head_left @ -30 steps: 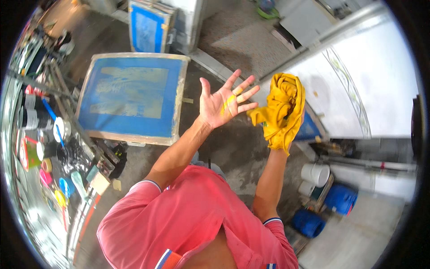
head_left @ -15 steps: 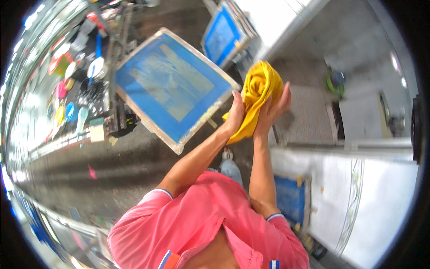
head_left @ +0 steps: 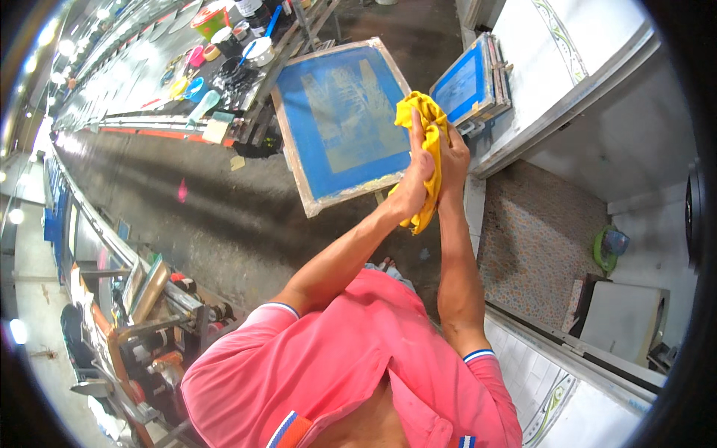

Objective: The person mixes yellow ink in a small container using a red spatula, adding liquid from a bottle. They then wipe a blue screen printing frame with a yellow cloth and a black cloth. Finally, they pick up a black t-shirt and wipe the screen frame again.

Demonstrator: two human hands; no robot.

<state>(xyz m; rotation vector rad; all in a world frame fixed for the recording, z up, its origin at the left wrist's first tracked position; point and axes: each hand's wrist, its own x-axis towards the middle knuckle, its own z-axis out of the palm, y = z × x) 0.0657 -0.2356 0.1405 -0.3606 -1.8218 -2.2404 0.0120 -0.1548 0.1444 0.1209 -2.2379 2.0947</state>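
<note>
The left grip (head_left: 420,170) and right grip (head_left: 453,159) clasp one yellow cloth (head_left: 431,142) between them, blocking part of one large blue screen (head_left: 347,119) at their left. Beyond, rightward, stand smaller screens (head_left: 463,84), too overlapped to count; farther left, a bench (head_left: 142,93) carries one white tub (head_left: 259,52).

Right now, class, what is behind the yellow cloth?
Past the yellow cloth, the blue framed screen and dark floor show. The cloth and left hand hide part of the screen's right edge.

head view | wide fisheye, head-worn | faces down | hands (head_left: 419,170) near
</note>
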